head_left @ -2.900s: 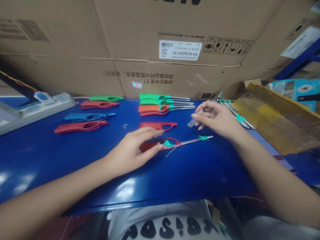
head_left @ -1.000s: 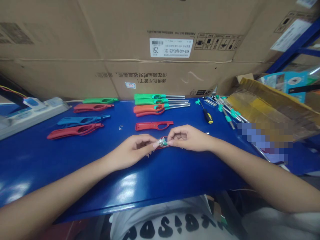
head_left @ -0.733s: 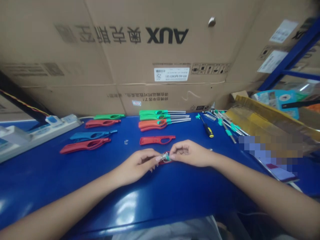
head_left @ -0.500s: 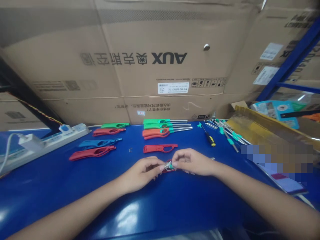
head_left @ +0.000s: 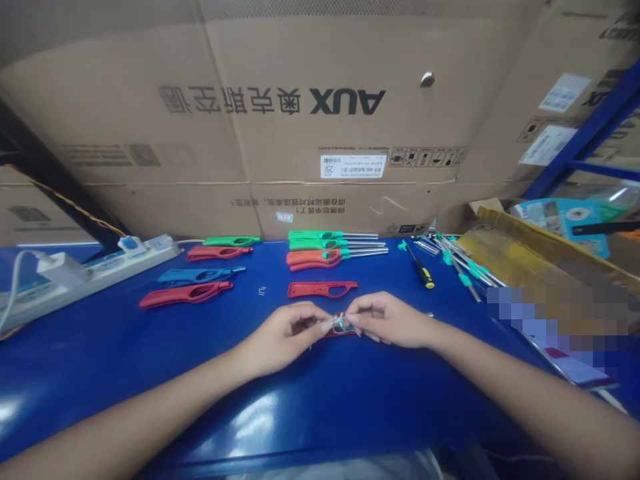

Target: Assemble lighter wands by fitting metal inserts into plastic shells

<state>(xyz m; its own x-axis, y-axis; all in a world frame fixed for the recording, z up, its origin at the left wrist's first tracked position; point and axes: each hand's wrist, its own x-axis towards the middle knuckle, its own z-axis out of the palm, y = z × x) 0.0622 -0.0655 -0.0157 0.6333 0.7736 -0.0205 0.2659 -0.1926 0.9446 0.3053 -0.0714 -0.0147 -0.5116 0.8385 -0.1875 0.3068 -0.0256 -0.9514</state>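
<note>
Between the fingertips of both hands is a small clear and green lighter part [head_left: 340, 323], partly hidden by the fingers. My left hand [head_left: 293, 333] pinches its clear end. My right hand [head_left: 387, 320] is closed at its green side. Under the fingertips lies a red lighter shell half [head_left: 345, 332], mostly covered by my hands. Just beyond them rests another red lighter shell half [head_left: 320, 289], its inner side up. A few tiny metal screws or pins [head_left: 263, 291] lie to the left of it.
Lighters with metal tubes [head_left: 325, 250] lie behind. Coloured shells [head_left: 185, 293] and a white power strip [head_left: 100, 280] are on the left. To the right are a yellow-black screwdriver [head_left: 423, 270], metal tubes with green pieces [head_left: 465, 270] and a taped carton [head_left: 540, 267]. Cardboard [head_left: 280, 153] walls the back.
The view has shifted slightly. Both hands stay together over the red shell, with the fingers adjusting a little around the small part.
</note>
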